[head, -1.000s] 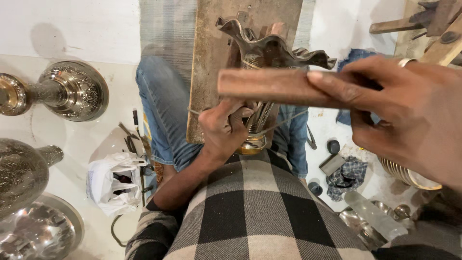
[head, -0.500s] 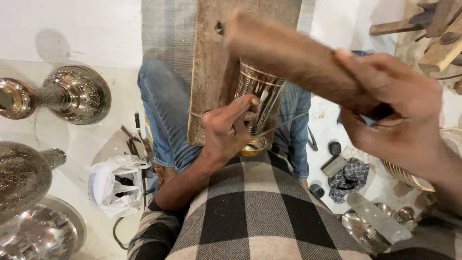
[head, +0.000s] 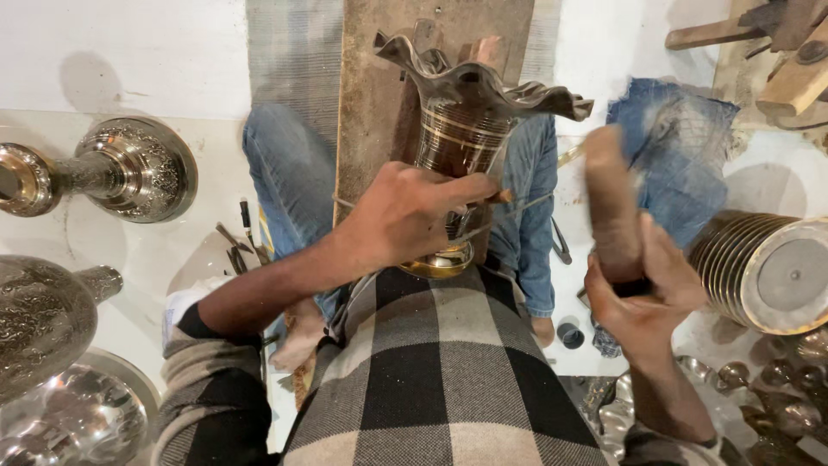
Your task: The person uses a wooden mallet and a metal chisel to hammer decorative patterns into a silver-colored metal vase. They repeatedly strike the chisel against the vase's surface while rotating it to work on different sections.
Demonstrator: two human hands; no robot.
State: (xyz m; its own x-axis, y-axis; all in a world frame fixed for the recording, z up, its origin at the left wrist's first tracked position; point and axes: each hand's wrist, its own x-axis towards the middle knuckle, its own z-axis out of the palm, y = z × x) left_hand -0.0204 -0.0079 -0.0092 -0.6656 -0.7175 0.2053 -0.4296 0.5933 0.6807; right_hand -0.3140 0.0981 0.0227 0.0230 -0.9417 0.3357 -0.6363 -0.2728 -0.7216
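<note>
Down in the lap, a metal vase with a wavy flared rim lies against a wooden board that runs between the knees. Its body shows fine gold bands, and its brass foot sits close to the checked shirt. The left hand is closed over the lower body of the vase, fingers wrapped around it — a thin tool pokes out from between the fingertips, though how it is gripped is hard to tell. The right hand is held out to the right, clear of the vase, its fingers shut around the lower end of a wooden mallet, which stands nearly upright and looks a little blurred.

Jeans show on both sides of the board. To the left on the pale floor lies an engraved silver vessel on its side, with another engraved piece below it and a shiny bowl near the bottom corner. To the right — well apart from the vase — lies a ribbed brass cylinder, with a blue cloth above it and wooden scraps in the top corner.
</note>
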